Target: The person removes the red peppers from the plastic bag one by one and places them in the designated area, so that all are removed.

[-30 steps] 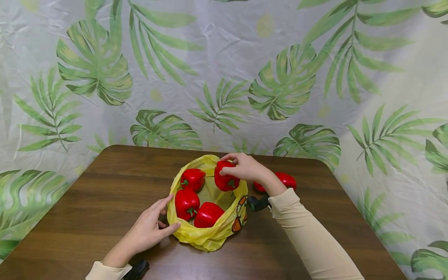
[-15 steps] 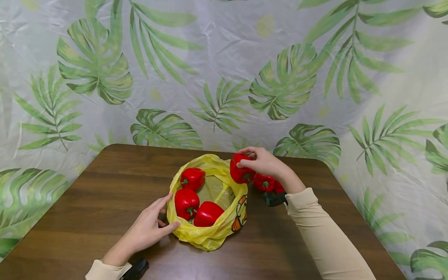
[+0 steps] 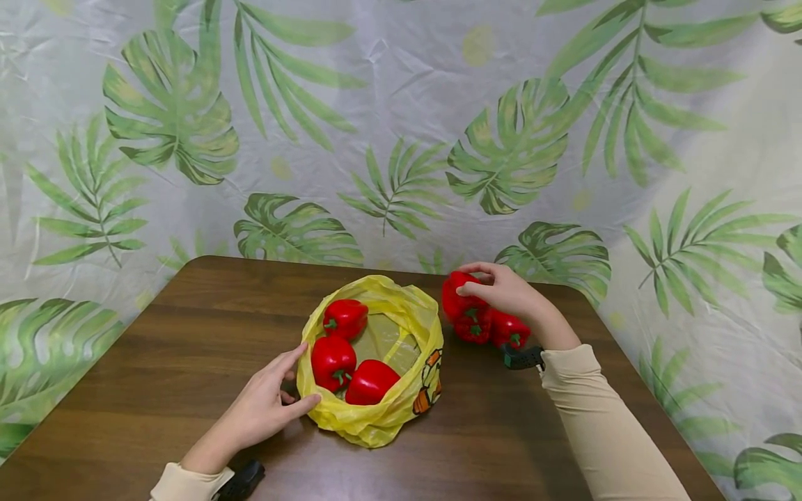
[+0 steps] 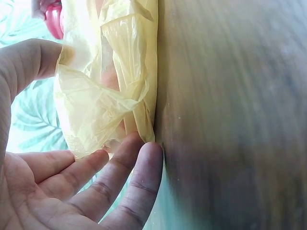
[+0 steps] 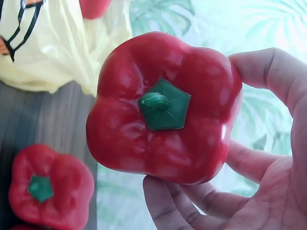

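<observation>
A yellow plastic bag (image 3: 370,428) stands with its mouth wide on the table, and three red bell peppers (image 3: 371,383) lie inside it. My left hand (image 3: 266,407) rests against the bag's left side; the left wrist view shows its spread fingers touching the thin plastic (image 4: 96,110). To the right of the bag, my right hand (image 3: 507,296) grips another red bell pepper (image 3: 456,289) between thumb and fingers. Its green stem (image 5: 165,105) faces the right wrist camera. Close below the held pepper are two more red bell peppers (image 3: 510,329) on the table.
The brown wooden table (image 3: 207,334) runs back to a hanging leaf-print cloth (image 3: 388,104). Each wrist wears a dark strapped device, such as the right wrist device (image 3: 522,357). An orange and black print (image 3: 429,383) marks the bag's right side.
My right hand has carried its bell pepper from over the bag's mouth out to the right, beside the loose peppers. My left hand has stayed at the bag.
</observation>
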Demonstrator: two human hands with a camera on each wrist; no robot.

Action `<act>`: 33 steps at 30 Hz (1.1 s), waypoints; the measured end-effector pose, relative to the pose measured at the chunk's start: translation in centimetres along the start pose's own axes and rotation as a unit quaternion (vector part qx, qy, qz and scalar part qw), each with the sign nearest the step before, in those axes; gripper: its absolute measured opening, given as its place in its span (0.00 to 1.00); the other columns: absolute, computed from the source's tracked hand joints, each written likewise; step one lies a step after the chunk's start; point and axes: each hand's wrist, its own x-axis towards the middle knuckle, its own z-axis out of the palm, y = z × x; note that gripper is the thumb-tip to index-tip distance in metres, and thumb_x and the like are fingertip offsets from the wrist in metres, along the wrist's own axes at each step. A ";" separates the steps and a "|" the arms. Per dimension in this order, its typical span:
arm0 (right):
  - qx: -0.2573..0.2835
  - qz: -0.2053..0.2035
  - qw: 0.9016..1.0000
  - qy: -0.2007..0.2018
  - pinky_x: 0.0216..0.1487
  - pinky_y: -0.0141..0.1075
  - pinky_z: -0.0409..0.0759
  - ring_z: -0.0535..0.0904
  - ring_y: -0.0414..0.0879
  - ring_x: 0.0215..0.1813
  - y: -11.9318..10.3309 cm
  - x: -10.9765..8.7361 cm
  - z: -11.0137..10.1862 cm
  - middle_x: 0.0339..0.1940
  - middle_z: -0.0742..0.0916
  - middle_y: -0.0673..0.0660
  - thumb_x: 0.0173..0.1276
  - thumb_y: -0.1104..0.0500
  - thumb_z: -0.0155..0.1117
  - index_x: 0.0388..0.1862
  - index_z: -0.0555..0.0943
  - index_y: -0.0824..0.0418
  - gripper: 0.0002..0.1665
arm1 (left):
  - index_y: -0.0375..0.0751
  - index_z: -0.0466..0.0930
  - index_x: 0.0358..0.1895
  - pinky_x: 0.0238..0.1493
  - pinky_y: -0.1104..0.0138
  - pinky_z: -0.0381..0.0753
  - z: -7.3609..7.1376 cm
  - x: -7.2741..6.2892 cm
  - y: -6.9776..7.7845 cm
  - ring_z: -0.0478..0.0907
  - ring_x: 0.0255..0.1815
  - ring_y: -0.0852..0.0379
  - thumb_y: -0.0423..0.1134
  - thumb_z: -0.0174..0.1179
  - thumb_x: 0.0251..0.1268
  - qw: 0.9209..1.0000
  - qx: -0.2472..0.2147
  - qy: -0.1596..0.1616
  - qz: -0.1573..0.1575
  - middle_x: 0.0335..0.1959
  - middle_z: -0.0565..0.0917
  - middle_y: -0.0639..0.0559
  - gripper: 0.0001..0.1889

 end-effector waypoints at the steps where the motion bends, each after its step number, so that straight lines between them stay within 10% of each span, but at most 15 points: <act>1: 0.001 0.003 1.000 0.002 0.78 0.64 0.71 0.68 0.66 0.82 0.2 -0.1 -0.2 0.83 0.72 0.68 0.79 0.44 0.64 0.81 0.71 0.52 0.36 | 0.35 0.63 0.83 0.38 0.73 0.86 0.0 0.0 0.0 0.83 0.50 0.52 0.50 0.77 0.66 1.000 0.000 -0.001 -0.001 0.76 0.74 0.33 0.48; 23: -0.016 0.019 0.997 0.078 0.61 0.49 0.83 0.74 0.67 0.75 7.1 -2.9 -4.8 0.80 0.74 0.73 0.84 0.41 0.56 0.85 0.66 0.60 0.40 | 0.36 0.63 0.83 0.38 0.73 0.86 0.0 0.1 0.2 0.85 0.51 0.52 0.50 0.76 0.67 1.000 -0.001 -0.004 0.007 0.77 0.74 0.33 0.47; 33: 0.030 0.035 0.994 0.094 0.46 0.36 0.86 0.79 0.33 0.50 11.4 -4.0 -7.0 0.77 0.74 0.75 0.85 0.45 0.53 0.84 0.63 0.66 0.40 | 0.35 0.62 0.84 0.39 0.72 0.86 -0.1 0.0 0.2 0.84 0.49 0.53 0.52 0.75 0.68 1.000 -0.004 -0.011 -0.007 0.77 0.72 0.31 0.48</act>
